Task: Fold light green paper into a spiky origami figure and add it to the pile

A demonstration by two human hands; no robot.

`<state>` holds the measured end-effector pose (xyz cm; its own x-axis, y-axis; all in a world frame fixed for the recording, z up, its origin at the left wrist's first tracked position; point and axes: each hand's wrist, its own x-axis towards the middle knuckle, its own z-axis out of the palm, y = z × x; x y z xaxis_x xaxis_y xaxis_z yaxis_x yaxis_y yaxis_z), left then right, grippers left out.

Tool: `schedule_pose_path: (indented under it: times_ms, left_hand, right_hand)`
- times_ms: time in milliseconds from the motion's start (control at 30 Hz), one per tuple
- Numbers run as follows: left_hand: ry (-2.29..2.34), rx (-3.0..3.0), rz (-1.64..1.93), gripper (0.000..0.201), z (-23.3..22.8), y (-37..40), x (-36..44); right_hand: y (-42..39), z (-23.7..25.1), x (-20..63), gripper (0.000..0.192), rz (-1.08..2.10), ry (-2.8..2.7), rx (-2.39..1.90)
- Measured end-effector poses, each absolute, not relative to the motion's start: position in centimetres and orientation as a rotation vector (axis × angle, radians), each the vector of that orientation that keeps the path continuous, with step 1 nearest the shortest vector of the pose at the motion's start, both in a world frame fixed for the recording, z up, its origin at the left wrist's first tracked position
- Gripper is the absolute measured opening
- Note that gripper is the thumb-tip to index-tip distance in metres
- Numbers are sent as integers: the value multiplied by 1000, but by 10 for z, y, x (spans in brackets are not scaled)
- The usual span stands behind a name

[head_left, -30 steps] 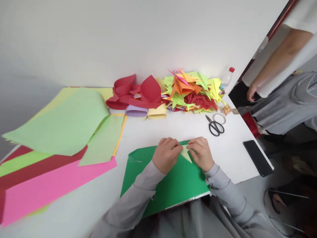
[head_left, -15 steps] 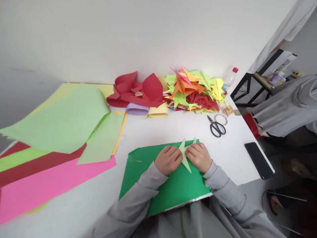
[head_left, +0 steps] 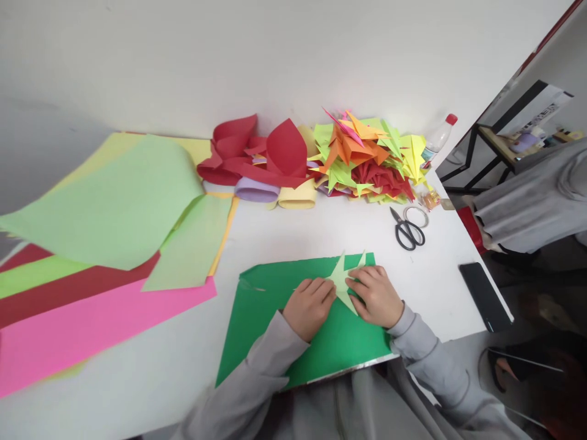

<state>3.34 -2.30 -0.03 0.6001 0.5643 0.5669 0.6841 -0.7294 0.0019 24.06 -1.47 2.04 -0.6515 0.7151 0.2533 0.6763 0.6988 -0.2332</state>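
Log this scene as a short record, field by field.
left hand: pressing on the light green folded paper
right hand: pressing the same piece from the other side
under the piece: dark green sheet
behind: pile of folded paper shapes, scissors
right edge: black phone
left: large coloured sheets

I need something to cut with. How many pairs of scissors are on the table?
1. The black-handled scissors lie on the white table, right of the green sheet, in front of the pile of folded paper. The pile could hide others.
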Motion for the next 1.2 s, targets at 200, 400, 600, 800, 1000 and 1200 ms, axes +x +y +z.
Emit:
schedule_pose_path:
  times_ms: [200, 400, 600, 800, 1000, 1200]
  left_hand:
    - [-1274, -2662, -896, 17, -8, -19, 35]
    - [-1400, -2881, -811, 8, -4, -10, 32]
    - [-1277, -2788, -678, 15, -4, -7, 34]
    - [-1536, -2838, -680, 21, -6, 3, 35]
    - [-1802, -2856, -691, 21, -13, 19, 33]
    - [-1883, -2785, -700, 24, -14, 20, 35]
  right_hand:
    - [-7, 21, 237, 26, 232, -2574, -1166]
    - [3, 19, 234, 14, 226, -2588, -1171]
    - [2, 18, 240, 22, 225, -2593, -1118]
    - [8, 13, 232, 26, 228, -2518, -1270]
    - [14, 17, 220, 33, 331, -2479, -1424]
    - [13, 14, 213, 35, 142, -2421, -1536]
